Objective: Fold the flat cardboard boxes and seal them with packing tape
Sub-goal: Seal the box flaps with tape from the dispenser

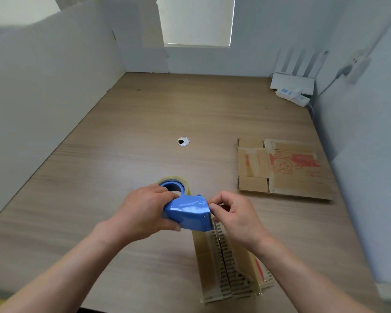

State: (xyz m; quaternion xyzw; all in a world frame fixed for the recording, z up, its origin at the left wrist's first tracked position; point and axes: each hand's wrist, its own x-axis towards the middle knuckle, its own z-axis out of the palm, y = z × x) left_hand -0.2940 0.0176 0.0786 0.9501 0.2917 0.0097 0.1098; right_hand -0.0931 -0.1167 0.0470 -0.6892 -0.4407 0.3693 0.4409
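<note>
Worked at a wooden desk (145,123), shut in by white boards (54,86) on the left and far sides.

Had one flat box (280,170) lying unfolded on the right, well apart from both hands; judged to be waiting its turn.

Had a second, near box (226,267) at the near right, partly under the right forearm. Lay with flaps closed to a dark middle seam turned upward, ready to take a strip along it. Seemed to carry glossy film at its near end, though hard to tell.

Gripped the blue dispenser (187,214) in the left hand (140,213), fingers and thumb curled round the body beside the roll (175,184), likely for a firm hold against the pull. Held it just above the far end of the seam, cutter end turned right, toward the other hand.

Pinched at that cutter end with the right hand (235,219), thumb and forefinger pressed together, the other fingers curled in. Probably pinched the tape end, too clear to make out.

Judged the step as freeing the tape end before drawing a strip down the seam. Called for a steady, straight draw, for fear of clear tape folding back on itself.

Noted a white router (291,83) in the far right corner and a small cable hole (183,141) mid-desk, neither in the way.
</note>
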